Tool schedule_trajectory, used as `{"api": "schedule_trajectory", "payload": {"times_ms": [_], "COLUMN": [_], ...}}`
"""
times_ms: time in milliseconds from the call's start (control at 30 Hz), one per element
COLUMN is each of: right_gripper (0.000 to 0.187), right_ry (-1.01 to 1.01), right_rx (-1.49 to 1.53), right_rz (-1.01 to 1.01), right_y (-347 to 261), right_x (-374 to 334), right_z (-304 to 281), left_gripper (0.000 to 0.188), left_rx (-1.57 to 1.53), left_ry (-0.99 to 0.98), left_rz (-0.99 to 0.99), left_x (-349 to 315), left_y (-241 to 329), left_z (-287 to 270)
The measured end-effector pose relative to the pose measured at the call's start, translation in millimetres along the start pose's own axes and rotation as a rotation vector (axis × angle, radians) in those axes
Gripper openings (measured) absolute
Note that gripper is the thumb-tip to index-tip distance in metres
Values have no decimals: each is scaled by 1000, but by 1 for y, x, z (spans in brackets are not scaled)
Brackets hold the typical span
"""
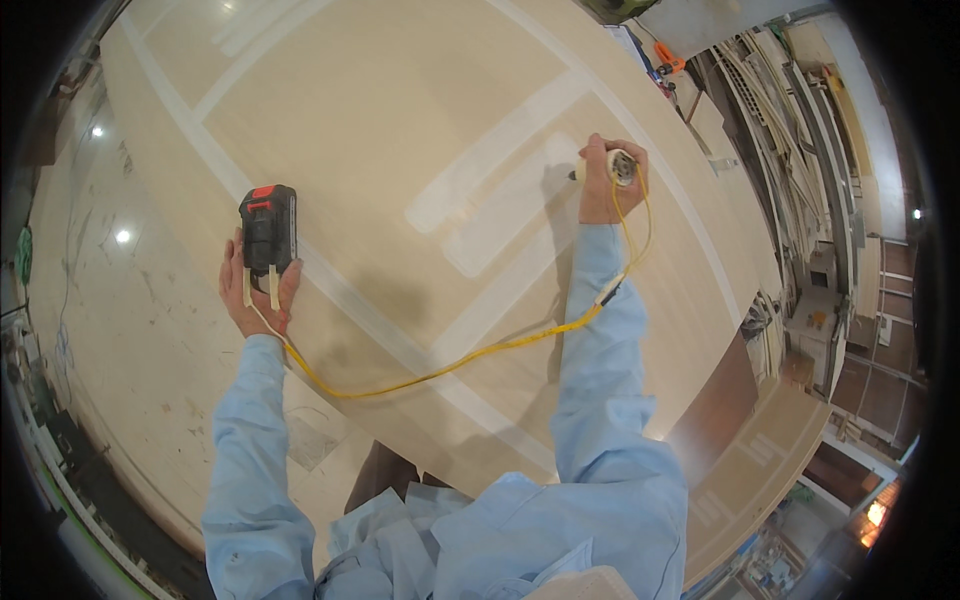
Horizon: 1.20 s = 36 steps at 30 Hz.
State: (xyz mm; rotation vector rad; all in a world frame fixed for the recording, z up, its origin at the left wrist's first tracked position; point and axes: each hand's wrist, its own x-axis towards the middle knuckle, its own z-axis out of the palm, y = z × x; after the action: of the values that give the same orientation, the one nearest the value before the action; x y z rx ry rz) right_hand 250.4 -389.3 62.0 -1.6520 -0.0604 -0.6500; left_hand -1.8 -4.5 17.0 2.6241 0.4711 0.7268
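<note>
My left hand (262, 300) is closed around the lower end of a black battery pack (268, 228) with red parts on top, holding it over the left edge of the board. Two pale tabs with leads come off the pack's near end. In my right hand (600, 195) is a small round motor (622, 168); its metal end faces up, and a dark tip points left. A yellow cable (470, 355) sags between the two, splitting into two thin wires at the motor. Beneath lies a large tan board (350, 130) with pale bands across it.
A pale, marked floor (130, 330) lies to the left of the board. Long strips of wood (775, 140) are stacked at the right, near an orange tool (668, 57). A second tan panel (765, 450) stands at the lower right.
</note>
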Motion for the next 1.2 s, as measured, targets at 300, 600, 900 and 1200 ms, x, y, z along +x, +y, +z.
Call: {"api": "schedule_trajectory", "payload": {"times_ms": [300, 600, 900, 1200], "right_gripper": [22, 23, 24, 23], "right_ry": [32, -2, 26, -96], "right_rx": [68, 75, 93, 123], "right_rz": [10, 23, 21, 58], "right_y": [-18, -5, -14, 10], "right_x": [4, 6, 5, 2], "right_z": [18, 41, 27, 38], "left_gripper": [82, 84, 86, 88], "left_rx": [-45, -4, -19, 15], "left_ry": [23, -17, -4, -26], "left_rz": [-4, -44, -20, -39], "left_x": [1, 3, 3, 3], "left_y": [-6, 3, -1, 3], "left_z": [5, -3, 3, -1]}}
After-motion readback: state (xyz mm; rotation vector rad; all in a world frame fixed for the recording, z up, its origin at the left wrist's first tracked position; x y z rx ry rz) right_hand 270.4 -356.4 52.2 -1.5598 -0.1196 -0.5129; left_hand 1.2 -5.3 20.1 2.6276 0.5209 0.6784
